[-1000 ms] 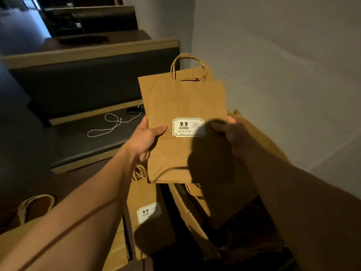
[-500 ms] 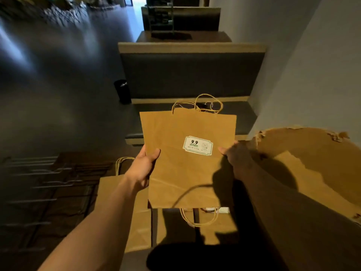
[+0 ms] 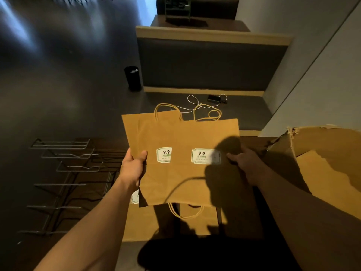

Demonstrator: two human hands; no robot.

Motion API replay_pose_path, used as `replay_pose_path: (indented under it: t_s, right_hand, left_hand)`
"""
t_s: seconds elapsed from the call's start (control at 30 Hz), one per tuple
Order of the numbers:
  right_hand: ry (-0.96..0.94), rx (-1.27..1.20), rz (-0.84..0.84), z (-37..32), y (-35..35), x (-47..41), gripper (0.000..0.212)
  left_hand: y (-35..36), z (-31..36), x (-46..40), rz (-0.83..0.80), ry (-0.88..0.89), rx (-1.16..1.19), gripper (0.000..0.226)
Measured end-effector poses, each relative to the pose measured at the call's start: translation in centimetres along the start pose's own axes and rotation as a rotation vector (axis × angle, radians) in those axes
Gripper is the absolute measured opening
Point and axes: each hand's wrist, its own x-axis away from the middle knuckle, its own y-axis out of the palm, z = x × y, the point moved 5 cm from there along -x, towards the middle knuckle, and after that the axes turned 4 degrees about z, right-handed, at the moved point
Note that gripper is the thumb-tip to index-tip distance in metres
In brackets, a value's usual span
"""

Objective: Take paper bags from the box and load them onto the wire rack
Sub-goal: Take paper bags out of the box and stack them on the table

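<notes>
Paper bags (image 3: 175, 133), two flat and overlapping, held up at chest height: left edge pinched by left hand (image 3: 134, 169), right edge gripped by right hand (image 3: 244, 163). More bags lying below. Wire rack (image 3: 64, 173) off left, torn cardboard box (image 3: 322, 163) right.

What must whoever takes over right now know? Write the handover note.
Left hand: grips the left edge of the rear paper bag.
Right hand: grips the right edge of the front paper bag, which overlaps the rear one.
Box: to the right, torn open. Spare bags lie flat below.
Wire rack: to the left, no bags visible in it.
Done: two bags in hand. Left: load them onto the rack, then the others.
</notes>
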Motion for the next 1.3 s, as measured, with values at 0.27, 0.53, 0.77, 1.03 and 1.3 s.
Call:
replay_pose_path:
  t_s: [0.27,0.53,0.77,1.03,1.3]
  right_hand:
    - [0.003,-0.004,-0.133,0.0,1.5,-0.1,0.011]
    - [-0.13,0.048,-0.118,1.3,0.8,-2.3,0.035]
    - [0.055,-0.075,0.042,3.4,-1.1,-3.7,0.051]
    - [0.07,-0.338,-0.068,1.5,2.0,-1.8,0.011]
    - [0.135,-0.809,-0.126,-1.5,3.6,-1.0,0.037]
  left_hand:
    - [2.0,-0.6,-0.1,-0.028,0.066,-0.017,0.028]
    - [4.7,-1.3,2.2,-0.014,0.071,-0.103,0.025]
    - [1.6,-1.1,1.8,0.07,0.086,-0.07,0.024]
    - [-2.3,1.0,0.0,0.02,0.03,-0.089,0.026]
    - [-3.4,6.3,-0.9,0.007,0.525,-0.773,0.061]
